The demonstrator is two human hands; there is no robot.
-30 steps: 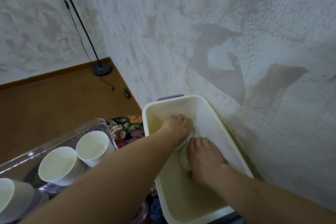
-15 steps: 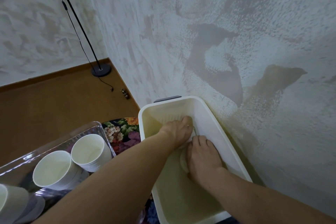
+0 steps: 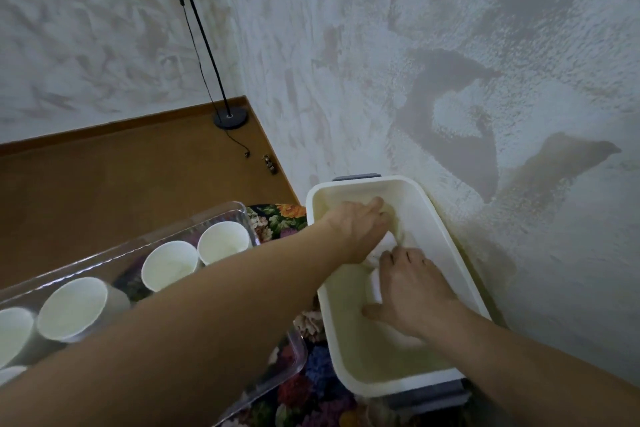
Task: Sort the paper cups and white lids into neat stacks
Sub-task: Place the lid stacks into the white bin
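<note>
Both my hands reach into a white bin (image 3: 360, 180) that stands against the wall on the right. White lids (image 3: 375, 282) lie on the bin floor as a sideways row, mostly hidden under my hands. My left hand (image 3: 360, 225) curls over the row's far end. My right hand (image 3: 412, 291) covers its near end, thumb spread out. Several open white paper cups (image 3: 169, 269) stand upright in a row inside a clear plastic tray (image 3: 138, 246) to the left; the nearest cups are partly hidden by my left forearm.
A flowered cloth (image 3: 277, 217) lies under the tray and bin. A textured wall runs close along the bin's right side. A black lamp stand base (image 3: 231, 119) with its cable sits in the far corner, and a small object (image 3: 269, 163) lies on the brown floor.
My left hand has slid toward the bin's far end, so the hands are slightly farther apart and more white lid shows between them. The view has shifted a little to the left.
</note>
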